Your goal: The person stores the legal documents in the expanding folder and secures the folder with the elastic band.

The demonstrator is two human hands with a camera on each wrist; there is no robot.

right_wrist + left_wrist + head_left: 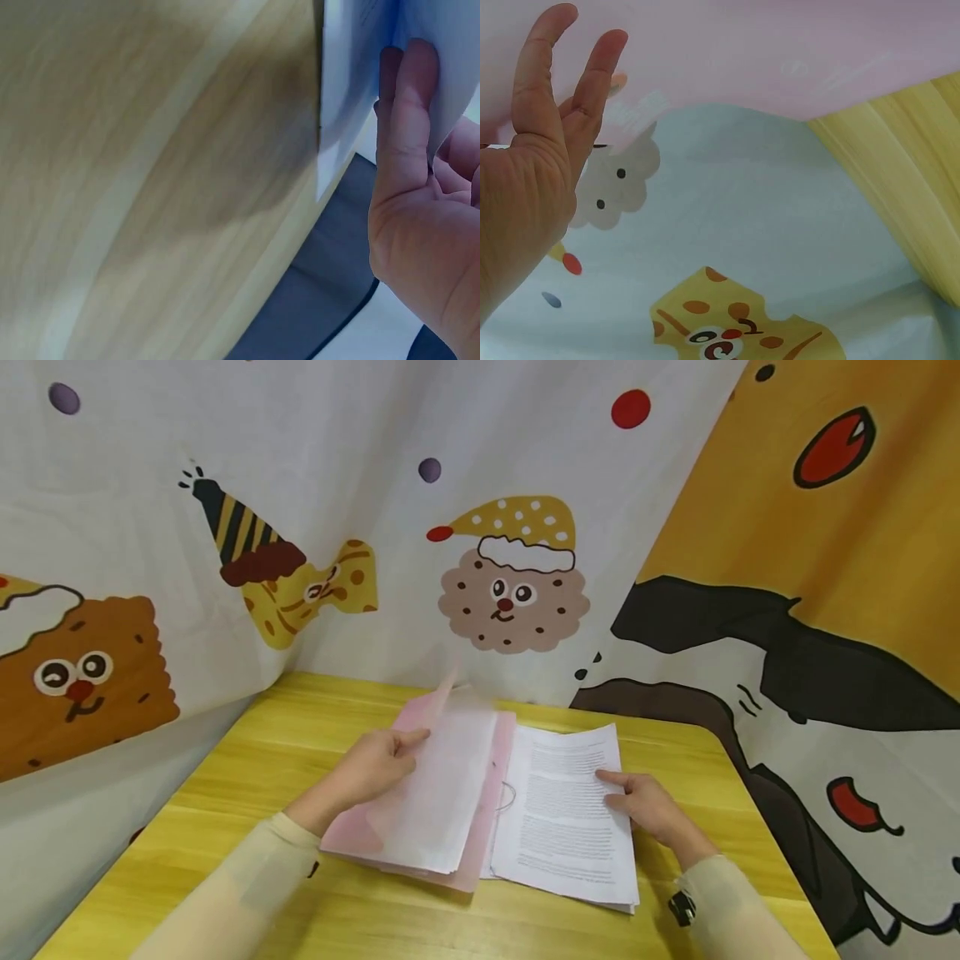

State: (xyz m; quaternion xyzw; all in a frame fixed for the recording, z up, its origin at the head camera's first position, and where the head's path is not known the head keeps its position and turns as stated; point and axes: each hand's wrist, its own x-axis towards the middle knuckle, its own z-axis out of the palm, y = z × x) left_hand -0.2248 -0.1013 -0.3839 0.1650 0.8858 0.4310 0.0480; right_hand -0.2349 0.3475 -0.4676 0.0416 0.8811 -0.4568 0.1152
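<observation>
Folder: pink and see-through [482, 814], spread on the middle of the table with its cover [352, 831] tilted up on the left; in the left wrist view faint marks show on the pink plastic.
Folder contents: white sheets [453, 777] lie inside on the left, a pink strip of the folder showing along their right edge.
Fastener: a thin curved piece [513, 793] by that strip, reaching toward the printed pages.
Printed pages: a stack of white sheets [566, 814] with lines of dark text, just right of the pink strip, several edges showing at its lower right corner.
Left hand: at the folder's left side [375, 768], one finger extended along the cover; how firmly it holds, if at all, I cannot tell.
Right hand: pinches the outer edge of the printed pages [648, 806], thumb and fingers on opposite sides of the paper; the two hands are well apart.
Sleeves: pale cream, on both arms [232, 877], with a small black object [682, 908] at the right cuff.
Table: yellow, wood-grained [251, 752], under everything.
Curtain: white and orange cloth [375, 427] behind, printed with a cookie figure [517, 614] in a dotted hat.
</observation>
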